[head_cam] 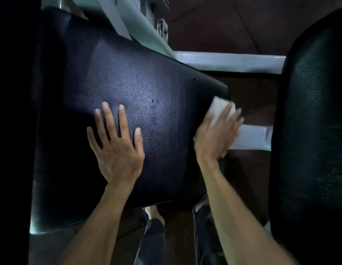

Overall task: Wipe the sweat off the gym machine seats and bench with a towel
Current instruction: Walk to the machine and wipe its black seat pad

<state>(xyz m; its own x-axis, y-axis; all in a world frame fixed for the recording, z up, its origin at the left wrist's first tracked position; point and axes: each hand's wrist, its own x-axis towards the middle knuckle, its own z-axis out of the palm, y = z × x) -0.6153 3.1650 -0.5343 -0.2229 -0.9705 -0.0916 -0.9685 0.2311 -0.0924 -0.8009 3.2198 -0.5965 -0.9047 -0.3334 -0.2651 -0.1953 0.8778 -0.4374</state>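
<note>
A large black padded seat [116,77] fills the left and middle of the view, its grained surface shining under the light. My left hand [116,148] lies flat on it with fingers straight and spread. My right hand [216,136] is at the seat's right edge, blurred, its fingers laid over a small folded white towel [220,106] and pressing it against the pad's edge. A second black pad [315,119] stands along the right side, apart from both hands.
A pale grey metal frame [229,61] runs behind and between the two pads, with another bar [252,136] just right of my right hand. A dark reddish floor [246,25] shows beyond. My legs and a foot [153,213] are below the seat.
</note>
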